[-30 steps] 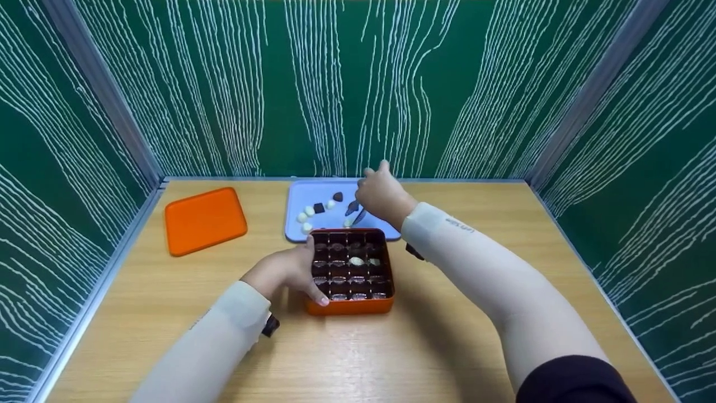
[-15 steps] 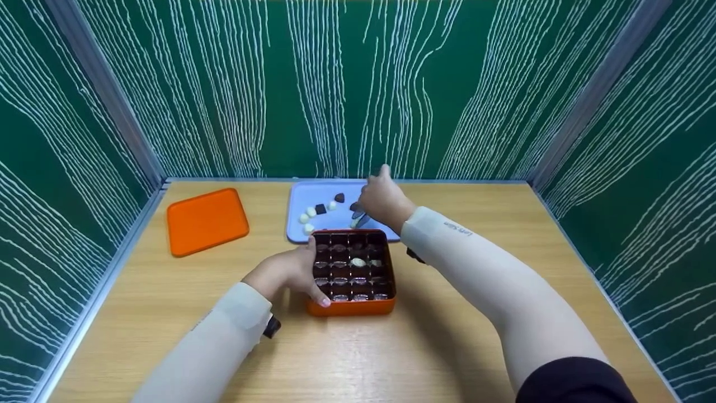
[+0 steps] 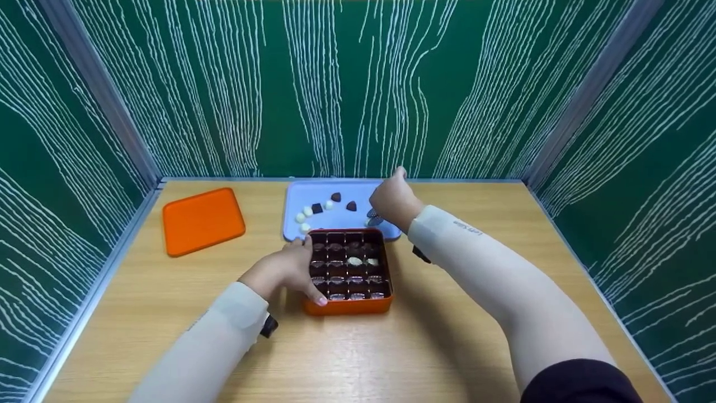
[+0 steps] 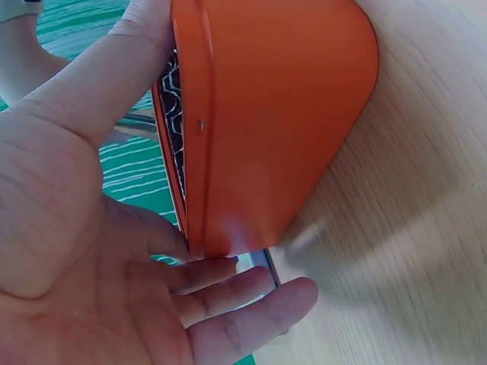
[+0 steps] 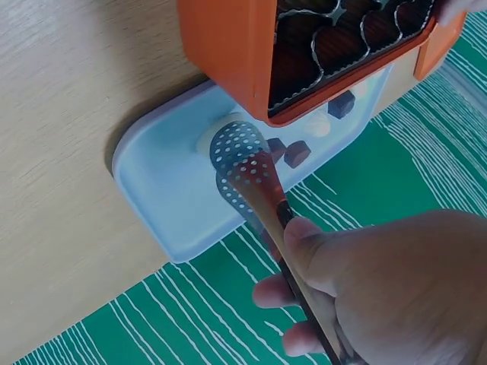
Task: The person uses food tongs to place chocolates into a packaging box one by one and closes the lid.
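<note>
My left hand [image 3: 288, 268] spans the left side of an orange box [image 3: 349, 307], thumb over the near rim and fingers at the far corner; in the left wrist view several fingers [image 4: 251, 312] extend past the box's end. Inside is a dark divided tray with white chocolates [image 3: 354, 261] and dark ones in some compartments. My right hand [image 3: 396, 200] grips tongs [image 5: 247, 163] with perforated ends. These ends are low over the blue tray [image 5: 163, 190], around or against a white chocolate [image 5: 209, 139], partly hidden behind them.
On the blue tray's left half lie several white chocolates [image 3: 307, 211], a square dark one [image 3: 317, 208] and two other dark ones [image 3: 351, 206]. An orange lid [image 3: 204, 221] rests on the table at the back left. Green walls with white lines [image 3: 358, 84] enclose the table's back and sides.
My right hand and the tongs have shifted right across the blue tray, with the white chocolate at their ends, uncovering a dark chocolate. My left hand and the box stay put.
</note>
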Demonstrator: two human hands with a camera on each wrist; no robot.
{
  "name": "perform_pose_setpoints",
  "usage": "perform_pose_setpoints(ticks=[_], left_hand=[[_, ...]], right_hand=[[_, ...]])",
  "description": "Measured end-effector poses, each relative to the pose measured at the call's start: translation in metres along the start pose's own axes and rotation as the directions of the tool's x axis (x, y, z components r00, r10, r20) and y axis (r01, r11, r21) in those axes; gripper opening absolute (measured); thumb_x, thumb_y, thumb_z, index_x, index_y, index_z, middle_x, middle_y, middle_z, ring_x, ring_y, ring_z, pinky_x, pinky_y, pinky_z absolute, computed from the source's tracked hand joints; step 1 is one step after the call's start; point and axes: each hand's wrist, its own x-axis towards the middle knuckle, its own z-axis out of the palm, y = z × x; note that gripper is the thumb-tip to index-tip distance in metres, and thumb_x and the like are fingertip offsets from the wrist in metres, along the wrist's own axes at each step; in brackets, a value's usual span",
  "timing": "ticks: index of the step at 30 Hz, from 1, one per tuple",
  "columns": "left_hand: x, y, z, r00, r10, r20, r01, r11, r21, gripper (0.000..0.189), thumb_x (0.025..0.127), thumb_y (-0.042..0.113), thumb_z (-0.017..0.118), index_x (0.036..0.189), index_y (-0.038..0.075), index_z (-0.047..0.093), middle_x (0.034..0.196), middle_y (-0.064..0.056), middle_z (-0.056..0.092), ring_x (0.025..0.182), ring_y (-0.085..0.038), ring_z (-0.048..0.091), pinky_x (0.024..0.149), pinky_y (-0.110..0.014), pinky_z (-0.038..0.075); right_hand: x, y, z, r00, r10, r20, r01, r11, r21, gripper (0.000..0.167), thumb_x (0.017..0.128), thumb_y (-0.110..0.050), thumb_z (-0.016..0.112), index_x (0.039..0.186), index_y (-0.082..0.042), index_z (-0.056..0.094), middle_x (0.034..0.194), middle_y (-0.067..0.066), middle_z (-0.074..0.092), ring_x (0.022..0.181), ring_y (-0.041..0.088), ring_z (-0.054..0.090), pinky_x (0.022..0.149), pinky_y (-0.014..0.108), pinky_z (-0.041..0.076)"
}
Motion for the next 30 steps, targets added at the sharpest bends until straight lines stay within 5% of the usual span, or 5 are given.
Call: perform_pose_setpoints(ticks=[4, 11, 20, 25, 30], left_hand=[[0.002, 0.0, 0.003, 0.999, 0.019, -0.036, -0.018, 1.0, 0.022, 0.163, 0.068, 0.053, 0.11, 0.18, -0.004, 0.005, 0.186, -0.032, 0.016, 0.173, -0.048, 0.025, 0.138, -0.062, 0.037], [-0.001, 0.001, 0.002, 0.999, 0.015, -0.033, -0.015, 1.0, 0.0, 0.164, 0.067, 0.051, 0.11, 0.181, -0.002, 0.004, 0.187, -0.032, 0.011, 0.173, -0.05, 0.026, 0.138, -0.063, 0.037], [-0.001, -0.001, 0.001, 0.999, 0.014, -0.037, -0.015, 1.0, -0.027, 0.161, 0.069, 0.047, 0.11, 0.181, -0.002, 0.005, 0.185, -0.032, 0.014, 0.172, -0.048, 0.029, 0.139, -0.06, 0.036], [-0.001, -0.001, 0.001, 0.999, 0.021, -0.037, -0.022, 0.999, -0.035, 0.161, 0.07, 0.047, 0.11, 0.181, -0.001, 0.004, 0.187, -0.032, 0.01, 0.174, -0.048, 0.023, 0.141, -0.059, 0.032], [-0.004, 0.002, 0.002, 0.999, 0.025, -0.039, -0.026, 0.999, -0.028, 0.161, 0.07, 0.047, 0.11, 0.181, -0.002, 0.004, 0.187, -0.032, 0.013, 0.174, -0.047, 0.026, 0.141, -0.059, 0.033]], right_hand=[[-0.007, 0.01, -0.006, 0.999, 0.033, 0.008, -0.034, 0.998, 0.056, 0.028, 0.115, -0.02, 0.066, 0.092, -0.009, 0.079, 0.067, 0.002, 0.066, 0.079, 0.023, 0.074, 0.122, 0.066, 0.056], [-0.036, 0.031, -0.031, 0.997, 0.039, -0.065, -0.028, 0.986, 0.166, 0.02, 0.114, -0.019, 0.068, 0.118, -0.009, 0.085, 0.101, 0.012, 0.086, 0.102, 0.036, 0.084, 0.124, 0.071, 0.052], [-0.068, 0.0, -0.074, 0.989, -0.093, -0.111, 0.111, 0.979, 0.17, 0.022, 0.114, -0.027, 0.069, 0.107, -0.01, 0.081, 0.091, 0.007, 0.082, 0.093, 0.028, 0.083, 0.122, 0.067, 0.056], [-0.072, -0.026, -0.084, 0.979, -0.145, -0.14, 0.159, 0.982, 0.097, 0.025, 0.112, -0.035, 0.073, 0.097, -0.016, 0.079, 0.077, -0.003, 0.072, 0.068, 0.014, 0.065, 0.087, 0.042, 0.071], [-0.07, -0.043, -0.085, 0.969, -0.163, -0.185, 0.169, 0.985, 0.017, 0.037, 0.113, -0.032, 0.069, 0.079, -0.02, 0.069, 0.067, -0.007, 0.056, 0.059, 0.01, 0.041, 0.057, 0.027, 0.045]])
